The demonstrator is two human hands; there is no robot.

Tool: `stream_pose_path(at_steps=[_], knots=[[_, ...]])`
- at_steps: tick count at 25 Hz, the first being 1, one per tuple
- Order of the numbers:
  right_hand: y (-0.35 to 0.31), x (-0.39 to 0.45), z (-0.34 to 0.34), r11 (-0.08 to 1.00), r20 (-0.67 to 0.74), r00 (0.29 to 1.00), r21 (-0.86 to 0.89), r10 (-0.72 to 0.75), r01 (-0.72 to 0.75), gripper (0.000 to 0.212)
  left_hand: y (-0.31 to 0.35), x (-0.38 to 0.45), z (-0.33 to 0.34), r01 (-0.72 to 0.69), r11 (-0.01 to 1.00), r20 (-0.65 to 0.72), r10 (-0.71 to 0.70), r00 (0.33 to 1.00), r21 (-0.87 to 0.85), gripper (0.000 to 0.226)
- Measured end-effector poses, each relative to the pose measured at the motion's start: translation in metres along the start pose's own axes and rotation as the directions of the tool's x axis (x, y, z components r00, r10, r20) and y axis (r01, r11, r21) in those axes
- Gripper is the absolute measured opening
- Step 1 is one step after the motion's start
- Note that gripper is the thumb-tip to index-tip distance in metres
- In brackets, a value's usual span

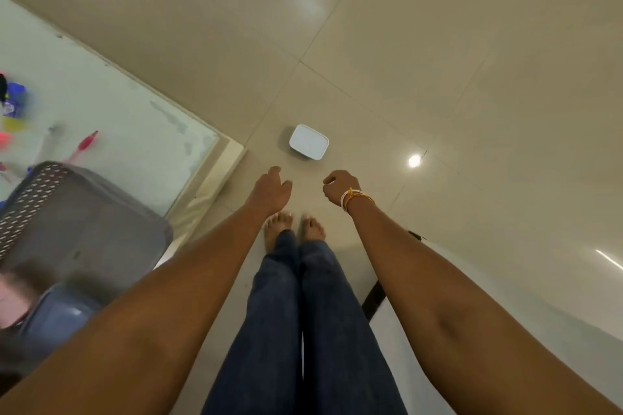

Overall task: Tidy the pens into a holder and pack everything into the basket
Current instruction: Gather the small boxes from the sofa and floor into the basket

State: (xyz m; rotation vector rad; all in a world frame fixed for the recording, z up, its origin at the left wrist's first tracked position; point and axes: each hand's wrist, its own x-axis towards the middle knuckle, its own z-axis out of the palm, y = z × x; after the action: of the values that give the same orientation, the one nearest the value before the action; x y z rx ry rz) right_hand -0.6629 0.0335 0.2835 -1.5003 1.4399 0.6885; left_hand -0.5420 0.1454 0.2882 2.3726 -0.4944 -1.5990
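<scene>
A white, square-ish holder [308, 141] lies on the beige tiled floor just beyond my bare feet. Both arms stretch down toward it. My left hand [271, 190] hangs a little short of it on the left, fingers apart, holding nothing. My right hand [338, 188], with thread bands at the wrist, is curled loosely into a fist to the right of it, nothing visible inside. A grey perforated basket [67, 212] stands on the glass-topped table [135, 118] at the left. A red pen [86, 142] and blurred colourful items [13, 104] lie on that table.
The table's corner [232, 145] juts out close to my left arm. A blurred blue-grey object [57, 317] and something pink sit at the lower left. A white surface with a black strap [374, 300] lies by my right leg. Glossy floor tiles spread ahead and to the right.
</scene>
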Motion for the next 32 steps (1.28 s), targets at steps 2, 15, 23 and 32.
stream_pose_path(at_steps=[2, 15, 23, 32], knots=[[0.007, 0.068, 0.009, 1.000, -0.015, 1.000, -0.025, 0.001, -0.001, 0.034, -0.007, 0.065, 0.020, 0.018, 0.999, 0.019, -0.018, 1.000, -0.026, 0.052], [0.010, 0.376, 0.055, 0.985, 0.003, 1.000, -0.173, 0.008, -0.007, 0.037, -0.047, 0.358, 0.109, 0.162, 0.900, 0.089, -0.138, 0.986, -0.405, 0.031], [-0.005, 0.169, 0.006, 0.987, 0.043, 0.996, 0.135, 0.081, -0.086, 0.034, -0.014, 0.162, 0.040, 0.202, 0.855, 0.084, -0.185, 0.979, -0.478, 0.042], [-0.053, -0.077, -0.045, 0.961, 0.042, 0.999, 0.272, 0.033, -0.043, 0.030, 0.018, -0.069, -0.046, 0.179, 0.730, 0.023, -0.219, 0.975, -0.660, 0.048]])
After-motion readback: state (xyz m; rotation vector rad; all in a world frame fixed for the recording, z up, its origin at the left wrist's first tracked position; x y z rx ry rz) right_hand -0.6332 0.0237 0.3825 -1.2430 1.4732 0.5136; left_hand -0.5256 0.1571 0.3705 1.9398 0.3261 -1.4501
